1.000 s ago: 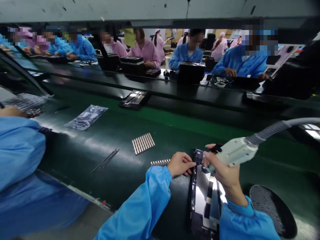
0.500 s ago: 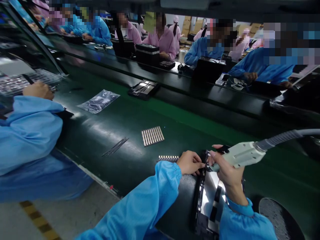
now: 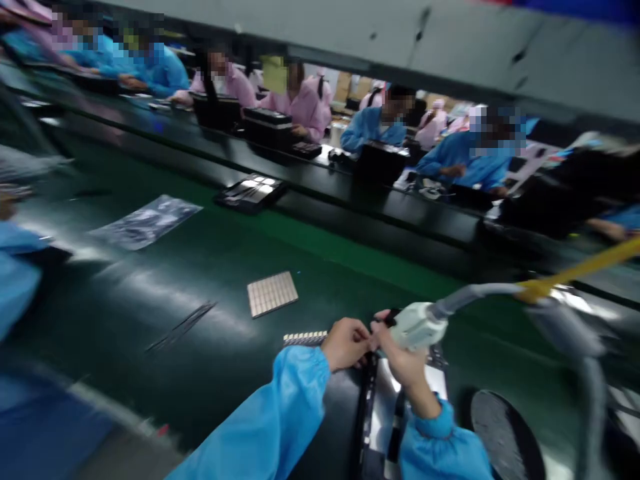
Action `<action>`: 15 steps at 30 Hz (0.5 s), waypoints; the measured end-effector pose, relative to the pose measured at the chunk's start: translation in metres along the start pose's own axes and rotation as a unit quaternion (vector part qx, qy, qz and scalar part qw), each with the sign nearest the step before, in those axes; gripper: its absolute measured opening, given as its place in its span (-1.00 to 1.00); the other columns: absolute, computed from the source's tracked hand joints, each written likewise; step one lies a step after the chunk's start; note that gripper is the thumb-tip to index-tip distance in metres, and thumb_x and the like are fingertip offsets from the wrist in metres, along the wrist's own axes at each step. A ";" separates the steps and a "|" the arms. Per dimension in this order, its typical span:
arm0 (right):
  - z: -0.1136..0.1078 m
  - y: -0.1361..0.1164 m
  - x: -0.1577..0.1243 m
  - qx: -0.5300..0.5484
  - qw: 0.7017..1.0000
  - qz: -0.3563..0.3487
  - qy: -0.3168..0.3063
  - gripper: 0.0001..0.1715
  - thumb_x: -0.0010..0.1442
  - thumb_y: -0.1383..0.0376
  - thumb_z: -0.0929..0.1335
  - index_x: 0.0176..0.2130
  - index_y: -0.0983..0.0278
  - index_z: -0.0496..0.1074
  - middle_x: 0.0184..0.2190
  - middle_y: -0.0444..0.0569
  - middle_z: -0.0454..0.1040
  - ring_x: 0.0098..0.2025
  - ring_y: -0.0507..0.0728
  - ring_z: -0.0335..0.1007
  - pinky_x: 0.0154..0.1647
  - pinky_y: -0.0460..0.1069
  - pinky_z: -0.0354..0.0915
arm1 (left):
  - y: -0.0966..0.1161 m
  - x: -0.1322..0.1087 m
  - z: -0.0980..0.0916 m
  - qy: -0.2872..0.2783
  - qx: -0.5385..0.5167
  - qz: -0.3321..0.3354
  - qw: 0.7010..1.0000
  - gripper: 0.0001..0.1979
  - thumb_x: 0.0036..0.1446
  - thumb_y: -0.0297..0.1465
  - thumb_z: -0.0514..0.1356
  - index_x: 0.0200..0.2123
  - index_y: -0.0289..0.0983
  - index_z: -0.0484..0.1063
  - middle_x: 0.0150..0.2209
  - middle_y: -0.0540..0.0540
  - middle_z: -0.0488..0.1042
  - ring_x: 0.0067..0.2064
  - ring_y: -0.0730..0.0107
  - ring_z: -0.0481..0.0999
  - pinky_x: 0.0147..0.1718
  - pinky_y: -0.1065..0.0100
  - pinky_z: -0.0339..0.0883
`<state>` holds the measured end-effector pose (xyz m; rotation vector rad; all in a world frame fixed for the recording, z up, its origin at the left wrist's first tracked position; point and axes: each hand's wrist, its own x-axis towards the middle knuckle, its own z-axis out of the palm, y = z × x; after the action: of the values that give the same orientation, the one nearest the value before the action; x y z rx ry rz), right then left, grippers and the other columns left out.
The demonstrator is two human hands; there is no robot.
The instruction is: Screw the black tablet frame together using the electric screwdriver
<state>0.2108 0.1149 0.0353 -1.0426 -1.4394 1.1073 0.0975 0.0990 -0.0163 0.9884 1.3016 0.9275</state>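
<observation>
My left hand [image 3: 346,343] is closed, its thumb and fingertips pinched together at the top left corner of a dark device casing [image 3: 384,393] with silver panels. What sits between those fingertips is too small to make out. My right hand [image 3: 407,363] grips a pale green hand tool [image 3: 419,325] with a grey hose, above the upper end of the casing. The two hands' fingertips nearly meet, and the tool's tip is hidden there. Beside my left wrist lies a dark strip with pale tabs [image 3: 304,339]. Further left is a flat panel of pale bars [image 3: 273,294].
Thin dark strips [image 3: 181,327] and a clear plastic bag [image 3: 147,222] lie leftward. Another casing [image 3: 251,192] rests near the raised ledge. At right stand a round dark dish [image 3: 505,433] and the hose [image 3: 475,291]. A co-worker's blue sleeve [image 3: 17,273] is at left; several people sit opposite.
The view has swung, so most things appear shifted left. The tool's body has tilted in my right hand and appears shorter. Both hands stay at the casing's top left corner.
</observation>
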 end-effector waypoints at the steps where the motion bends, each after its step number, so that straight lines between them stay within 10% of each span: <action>1: 0.003 -0.001 -0.002 0.009 1.000 0.004 0.007 -0.71 -0.08 0.19 0.45 -0.34 0.23 0.39 -0.63 -0.18 0.39 -0.62 0.06 0.34 -0.52 -0.01 0.37 | -0.001 -0.001 0.000 0.000 0.006 0.014 1.000 -0.87 -0.07 -0.37 0.27 -0.47 -0.33 0.42 -0.66 0.03 0.41 -0.65 0.48 0.42 -0.71 0.52 0.29; 15: 0.012 -0.004 0.014 0.022 0.999 0.027 -0.027 -0.74 -0.35 0.17 0.47 -0.62 0.15 0.33 -0.71 -0.28 0.25 -0.68 0.02 0.16 -0.74 -0.11 0.09 | 0.003 0.007 -0.012 -0.005 0.042 -0.027 0.999 -0.60 -0.46 -0.10 0.36 -0.59 -0.23 0.35 -0.67 -0.02 0.45 -0.57 0.27 0.46 -0.60 0.37 0.33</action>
<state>0.1973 0.1266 0.0414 -1.0334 -1.4303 1.2079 0.0857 0.1075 -0.0155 1.0176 1.3611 0.8306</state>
